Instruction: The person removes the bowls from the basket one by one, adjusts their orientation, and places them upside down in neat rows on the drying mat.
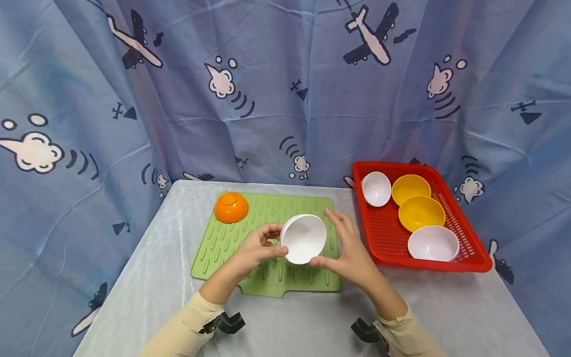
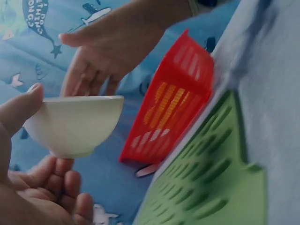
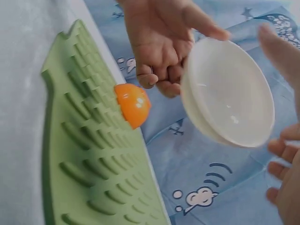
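A person holds a white bowl [image 1: 303,238] tilted in the air over the middle of a green ridged mat [image 1: 232,248] on the table [image 1: 147,287]. The left hand [image 1: 255,250] grips its rim, thumb on top. The right hand [image 1: 351,248] is at the bowl's right side, fingers spread (whether it touches is unclear). An orange bowl [image 1: 231,207] sits upside down on the mat's far left corner. A red basket [image 1: 383,233] with white and yellow bowls stands to the right.
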A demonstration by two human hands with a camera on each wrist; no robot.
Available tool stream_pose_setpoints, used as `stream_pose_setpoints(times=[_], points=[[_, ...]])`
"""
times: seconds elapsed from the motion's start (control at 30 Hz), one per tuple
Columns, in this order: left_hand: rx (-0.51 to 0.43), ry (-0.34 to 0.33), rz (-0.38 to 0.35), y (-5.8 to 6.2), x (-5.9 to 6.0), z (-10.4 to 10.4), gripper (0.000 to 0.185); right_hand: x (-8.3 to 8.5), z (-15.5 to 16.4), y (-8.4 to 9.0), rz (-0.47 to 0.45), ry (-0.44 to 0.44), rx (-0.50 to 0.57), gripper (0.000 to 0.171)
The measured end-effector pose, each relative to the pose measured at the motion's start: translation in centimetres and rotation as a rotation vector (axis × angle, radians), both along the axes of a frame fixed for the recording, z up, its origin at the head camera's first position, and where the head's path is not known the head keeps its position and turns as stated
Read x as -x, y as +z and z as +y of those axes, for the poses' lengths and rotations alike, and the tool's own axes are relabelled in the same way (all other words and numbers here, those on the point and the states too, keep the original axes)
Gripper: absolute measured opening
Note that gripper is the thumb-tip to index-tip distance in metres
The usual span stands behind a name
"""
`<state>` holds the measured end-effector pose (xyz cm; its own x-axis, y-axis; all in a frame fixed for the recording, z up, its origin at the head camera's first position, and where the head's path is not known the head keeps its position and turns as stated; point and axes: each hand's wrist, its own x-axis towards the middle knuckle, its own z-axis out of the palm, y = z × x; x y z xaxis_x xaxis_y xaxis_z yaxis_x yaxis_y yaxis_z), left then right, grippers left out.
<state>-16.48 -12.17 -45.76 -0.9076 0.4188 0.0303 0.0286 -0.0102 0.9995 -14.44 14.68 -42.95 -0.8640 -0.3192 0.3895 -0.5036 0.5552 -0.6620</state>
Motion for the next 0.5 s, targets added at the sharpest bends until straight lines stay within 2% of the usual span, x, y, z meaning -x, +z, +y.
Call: stream_pose_setpoints(times=[0.13, 0.23, 0.37, 0.5], points=[[0.171, 0.111, 0.231, 1.2, 0.0, -0.5, 0.064, 0.1, 0.8, 0.9, -0.118, -0.004, 0.108, 0.086], [0.253, 0.146, 0.357, 1.5, -0.1, -0.6, 0.070, 0.4, 1.0, 0.6, -0.186, 0.014, 0.151, 0.074], [0.317, 0.131, 0.493, 1.5, -0.2, -0.6, 0.074, 0.5, 1.0, 0.0, -0.258, 0.039, 0.156, 0.074], [0.370, 0.104, 0.579, 1.4, -0.3, -0.6, 0.075, 0.4, 0.7, -0.5, -0.335, 0.059, 0.164, 0.077]])
